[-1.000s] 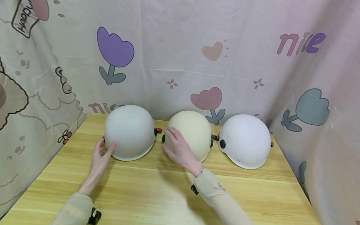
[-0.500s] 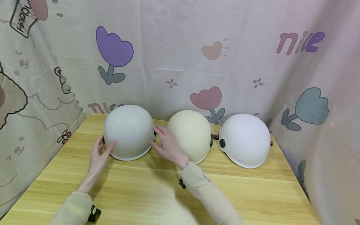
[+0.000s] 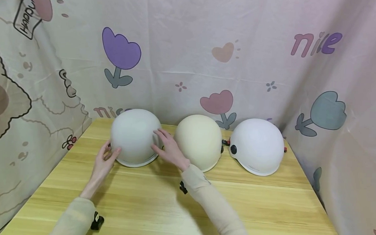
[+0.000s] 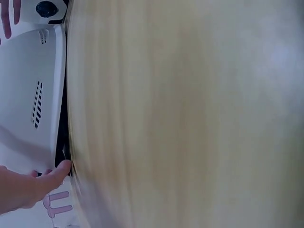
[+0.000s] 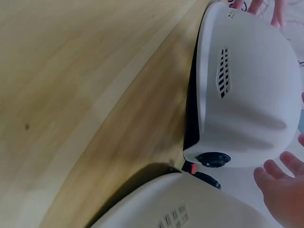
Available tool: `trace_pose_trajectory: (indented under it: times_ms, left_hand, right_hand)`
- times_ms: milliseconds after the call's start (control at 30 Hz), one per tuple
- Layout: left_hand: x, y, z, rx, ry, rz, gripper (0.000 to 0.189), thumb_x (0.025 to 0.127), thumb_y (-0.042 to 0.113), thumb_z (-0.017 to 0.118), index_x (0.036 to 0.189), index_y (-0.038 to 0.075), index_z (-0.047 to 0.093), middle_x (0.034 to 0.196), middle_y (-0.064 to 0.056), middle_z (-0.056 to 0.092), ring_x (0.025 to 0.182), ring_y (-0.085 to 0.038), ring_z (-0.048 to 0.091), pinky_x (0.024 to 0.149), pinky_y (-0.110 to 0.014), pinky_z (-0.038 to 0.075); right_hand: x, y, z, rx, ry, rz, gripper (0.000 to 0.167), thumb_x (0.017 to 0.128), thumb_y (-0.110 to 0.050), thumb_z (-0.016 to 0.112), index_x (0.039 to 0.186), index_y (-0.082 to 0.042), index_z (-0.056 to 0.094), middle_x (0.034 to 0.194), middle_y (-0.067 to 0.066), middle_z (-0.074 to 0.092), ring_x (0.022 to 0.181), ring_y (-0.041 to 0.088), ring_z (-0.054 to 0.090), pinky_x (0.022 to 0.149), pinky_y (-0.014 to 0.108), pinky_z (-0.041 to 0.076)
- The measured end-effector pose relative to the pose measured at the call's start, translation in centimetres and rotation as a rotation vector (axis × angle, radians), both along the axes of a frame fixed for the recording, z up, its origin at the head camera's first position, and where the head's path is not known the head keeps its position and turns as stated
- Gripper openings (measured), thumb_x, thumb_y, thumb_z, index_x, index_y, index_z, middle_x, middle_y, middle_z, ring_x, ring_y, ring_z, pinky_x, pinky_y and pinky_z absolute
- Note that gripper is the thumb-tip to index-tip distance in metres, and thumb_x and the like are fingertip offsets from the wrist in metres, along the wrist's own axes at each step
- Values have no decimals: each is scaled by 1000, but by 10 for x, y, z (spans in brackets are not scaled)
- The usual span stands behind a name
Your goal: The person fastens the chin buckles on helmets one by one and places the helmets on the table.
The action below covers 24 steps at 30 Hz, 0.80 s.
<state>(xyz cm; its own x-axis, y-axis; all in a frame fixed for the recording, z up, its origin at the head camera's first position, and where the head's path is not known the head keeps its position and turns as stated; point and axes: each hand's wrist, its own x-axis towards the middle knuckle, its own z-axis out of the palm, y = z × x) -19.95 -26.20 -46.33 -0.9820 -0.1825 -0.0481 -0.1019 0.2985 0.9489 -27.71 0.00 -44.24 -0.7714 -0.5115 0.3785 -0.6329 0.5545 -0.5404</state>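
A light grey helmet (image 3: 135, 136) sits dome up on the wooden table at the left of a row. At its left side my left hand (image 3: 104, 163) touches the lower edge, thumb toward the front. In the left wrist view, the thumb of that left hand (image 4: 35, 187) lies by the helmet's rim. My right hand (image 3: 171, 150) reaches to the grey helmet's right side with spread fingers, in front of the gap beside the cream helmet (image 3: 197, 142). In the right wrist view, the right hand (image 5: 287, 197) shows extended fingers close to the grey helmet (image 5: 261, 76); contact is unclear.
A white helmet (image 3: 256, 146) with a black round side piece stands at the right of the row. The wooden table (image 3: 159, 204) extends toward me. A printed curtain (image 3: 178, 61) hangs behind the helmets and along both sides.
My right hand has moved left from in front of the cream helmet to the right side of the grey helmet. My left hand has stayed at the grey helmet's left side.
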Motion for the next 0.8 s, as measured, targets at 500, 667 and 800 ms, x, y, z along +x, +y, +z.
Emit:
trace_pose_trajectory:
  times_ms: [500, 667, 800]
  left_hand:
    - [-6, -9, -4, -146, 67, -35, 79, 103, 37, 56, 164, 18, 8, 156, -33, 21, 137, -58, 40, 105, -49, 50]
    - [-8, -10, 1, -257, 78, -83, 83, 103, 42, 53, 164, 22, 0, 155, -40, 14, 134, -64, 38, 105, -64, 45]
    - [-10, -10, 6, -317, -7, -106, 85, 102, 53, 48, 162, 29, -9, 158, -42, 4, 140, -66, 25, 108, -77, 32]
  right_hand:
    - [-12, -16, -5, -67, -82, 15, 61, 97, -27, 68, 149, -8, 43, 161, 19, 33, 151, 34, 32, 124, 49, 34]
    - [-14, -21, -6, -54, -95, 6, 67, 97, -30, 68, 155, -13, 37, 163, 19, 28, 152, 35, 30, 123, 52, 34]
    - [-15, -24, -6, -54, -73, -6, 70, 96, -30, 69, 156, -14, 36, 163, 21, 27, 150, 38, 32, 121, 57, 35]
